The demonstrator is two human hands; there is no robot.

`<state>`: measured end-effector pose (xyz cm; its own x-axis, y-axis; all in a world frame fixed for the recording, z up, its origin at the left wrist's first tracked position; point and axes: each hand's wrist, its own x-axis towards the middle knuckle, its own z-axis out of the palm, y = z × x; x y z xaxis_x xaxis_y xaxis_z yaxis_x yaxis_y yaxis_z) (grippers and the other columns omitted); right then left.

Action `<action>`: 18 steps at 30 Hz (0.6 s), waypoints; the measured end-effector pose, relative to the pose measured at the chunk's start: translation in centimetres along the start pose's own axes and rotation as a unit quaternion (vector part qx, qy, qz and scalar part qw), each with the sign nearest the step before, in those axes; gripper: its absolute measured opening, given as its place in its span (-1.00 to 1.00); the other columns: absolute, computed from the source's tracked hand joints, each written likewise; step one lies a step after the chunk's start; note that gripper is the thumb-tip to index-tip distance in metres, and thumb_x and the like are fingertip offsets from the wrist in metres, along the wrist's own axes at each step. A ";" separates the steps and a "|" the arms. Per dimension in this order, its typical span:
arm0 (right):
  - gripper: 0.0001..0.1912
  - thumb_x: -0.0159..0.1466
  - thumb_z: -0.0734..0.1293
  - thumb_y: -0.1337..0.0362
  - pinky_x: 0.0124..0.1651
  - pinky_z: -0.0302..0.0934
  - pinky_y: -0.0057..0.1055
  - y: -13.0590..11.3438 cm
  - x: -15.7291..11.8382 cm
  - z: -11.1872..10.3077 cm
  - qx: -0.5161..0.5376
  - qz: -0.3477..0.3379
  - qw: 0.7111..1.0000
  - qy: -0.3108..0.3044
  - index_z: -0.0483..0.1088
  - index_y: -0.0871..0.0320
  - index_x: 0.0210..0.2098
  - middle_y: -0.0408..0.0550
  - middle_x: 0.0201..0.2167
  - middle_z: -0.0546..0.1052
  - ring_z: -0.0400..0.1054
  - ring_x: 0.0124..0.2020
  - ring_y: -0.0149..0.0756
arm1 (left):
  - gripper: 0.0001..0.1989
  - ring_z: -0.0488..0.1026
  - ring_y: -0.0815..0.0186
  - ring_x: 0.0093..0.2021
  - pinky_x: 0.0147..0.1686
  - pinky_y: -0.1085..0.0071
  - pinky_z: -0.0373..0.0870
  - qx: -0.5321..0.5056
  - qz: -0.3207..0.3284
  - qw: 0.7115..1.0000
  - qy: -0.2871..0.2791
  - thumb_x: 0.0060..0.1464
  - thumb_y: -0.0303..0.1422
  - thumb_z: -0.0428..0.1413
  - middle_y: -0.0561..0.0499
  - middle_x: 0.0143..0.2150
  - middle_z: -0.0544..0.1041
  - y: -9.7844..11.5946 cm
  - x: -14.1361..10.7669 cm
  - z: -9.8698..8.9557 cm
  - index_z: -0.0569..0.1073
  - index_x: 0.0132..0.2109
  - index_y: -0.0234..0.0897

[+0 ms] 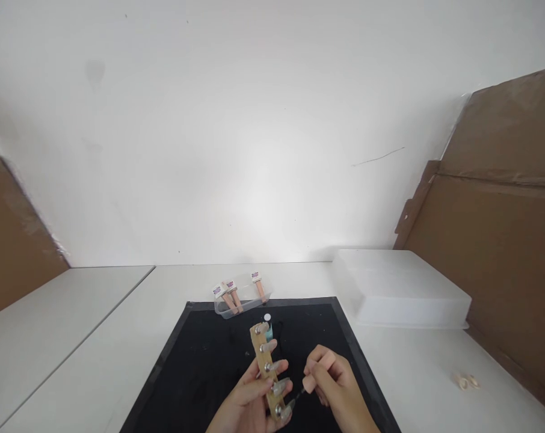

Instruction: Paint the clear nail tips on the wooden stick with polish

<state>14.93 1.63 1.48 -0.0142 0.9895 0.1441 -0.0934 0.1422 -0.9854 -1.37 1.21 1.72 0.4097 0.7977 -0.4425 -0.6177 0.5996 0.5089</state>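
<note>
My left hand (249, 400) is closed round a wooden strip (263, 355) held upright at a slant. Several clear false nail tips (269, 346) stick out from its right side on round metal-looking mounts. My right hand (333, 382) pinches the peach-coloured cap of a nail polish brush (309, 382). The brush's thin dark stem points down and left, its end at or very near the lowest nail tip (287, 410); whether they touch I cannot tell. Behind the strip stands a small bottle (269, 329), pale blue with a white top, partly hidden.
A black mat (200, 355) lies on the white table (96, 319). At its far edge, a clear tray (227, 314) holds several peach-handled items with white labels. A white translucent bin (403, 288) stands right, with small beige rings (466, 380) nearer. Cardboard panels (493, 240) flank the table.
</note>
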 end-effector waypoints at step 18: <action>-0.58 0.14 0.29 0.03 -0.74 -0.23 -0.55 0.8 -0.5 0.4 0.021 -0.010 0.999 -0.024 0.21 0.17 -0.70 -0.20 -0.72 0.31 -0.06 -0.78 -0.56 | -0.25 0.43 0.25 -0.23 -0.14 0.21 0.24 -0.033 -0.006 0.998 0.048 -0.22 -0.64 0.12 0.04 -0.26 0.51 -0.1 0.5 -0.7 0.15 0.13 -0.04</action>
<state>14.43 1.19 0.67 -0.0593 0.9838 0.1693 -0.1361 0.1600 -0.9777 -1.52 1.49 0.93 0.3535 0.7791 -0.5178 -0.6576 0.6006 0.4548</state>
